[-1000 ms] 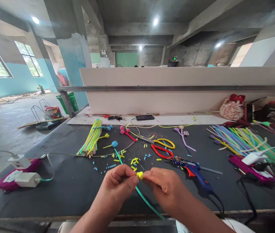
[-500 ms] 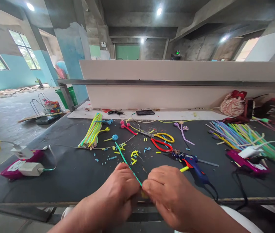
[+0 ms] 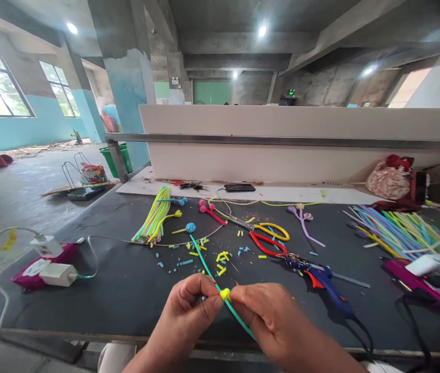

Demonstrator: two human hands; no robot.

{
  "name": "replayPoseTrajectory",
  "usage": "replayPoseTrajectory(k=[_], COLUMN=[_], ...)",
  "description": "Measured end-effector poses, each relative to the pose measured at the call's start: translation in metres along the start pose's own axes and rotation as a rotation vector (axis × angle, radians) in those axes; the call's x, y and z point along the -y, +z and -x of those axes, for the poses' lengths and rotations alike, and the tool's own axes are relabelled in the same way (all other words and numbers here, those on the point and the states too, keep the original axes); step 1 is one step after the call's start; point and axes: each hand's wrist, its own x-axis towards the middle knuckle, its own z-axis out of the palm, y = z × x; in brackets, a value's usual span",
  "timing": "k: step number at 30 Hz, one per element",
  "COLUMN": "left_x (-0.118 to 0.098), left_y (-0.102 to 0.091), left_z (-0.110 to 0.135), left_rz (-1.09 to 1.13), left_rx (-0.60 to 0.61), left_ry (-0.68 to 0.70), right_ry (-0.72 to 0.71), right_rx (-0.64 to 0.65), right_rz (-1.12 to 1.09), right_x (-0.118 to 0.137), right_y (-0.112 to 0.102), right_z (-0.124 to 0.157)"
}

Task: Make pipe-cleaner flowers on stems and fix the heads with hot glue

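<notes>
A green pipe cleaner (image 3: pixel 204 263) runs slantwise through both hands, with a small yellow pipe-cleaner coil (image 3: pixel 225 294) at its middle. My left hand (image 3: pixel 192 306) is closed in a pinch of thumb and forefinger at the coil's left side. On the other side, my right hand (image 3: pixel 268 316) has its fingertips pressed against the yellow coil, and the lower end of the green stem passes beneath its fingers. Beyond the hands lie yellow and blue cut bits (image 3: pixel 223 256) and scissors (image 3: pixel 268 235) with red and yellow handles.
A blue glue gun (image 3: pixel 330 290) lies at the right, its cord trailing to the table edge. Pipe-cleaner bundles (image 3: pixel 153 220) flank the dark table (image 3: pixel 118 290). Finished-looking sprigs (image 3: pixel 303 225), a phone (image 3: pixel 240 188) and purple power strips (image 3: pixel 29 277) are also there.
The yellow coil on the green pipe cleaner now shows between my fingertips; before, my fists mostly covered that spot. My hands have loosened from fists to fingertip pinches. The view has shifted slightly.
</notes>
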Motion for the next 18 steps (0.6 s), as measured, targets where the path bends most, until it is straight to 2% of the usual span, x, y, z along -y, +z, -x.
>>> replayPoseTrajectory(k=[3, 7, 10, 12, 15, 16, 18], left_x=[0.001, -0.002, -0.003, -0.002, 0.001, 0.002, 0.001], left_y=[0.004, 0.009, 0.009, 0.009, 0.008, 0.006, 0.003], left_z=[0.000, 0.000, -0.002, -0.003, -0.004, -0.004, -0.004], left_rz=[-0.259, -0.680, -0.873, -0.938, -0.999, -1.012, -1.007], left_rx=[-0.132, -0.254, -0.290, -0.287, -0.262, -0.234, -0.085], left_ry=[0.085, 0.335, 0.522, 0.608, 0.663, 0.661, 0.633], right_ry=[-0.004, -0.041, -0.036, -0.028, -0.051, -0.059, -0.075], right_rx=[-0.019, -0.066, -0.080, -0.092, -0.118, -0.127, -0.131], right_rz=[0.079, 0.189, 0.260, 0.293, 0.305, 0.307, 0.313], right_x=[0.003, 0.008, 0.011, 0.012, 0.011, 0.011, 0.010], right_y=[0.007, 0.012, 0.013, 0.015, 0.015, 0.014, 0.009], right_z=[0.000, -0.001, -0.001, 0.000, 0.002, 0.003, 0.004])
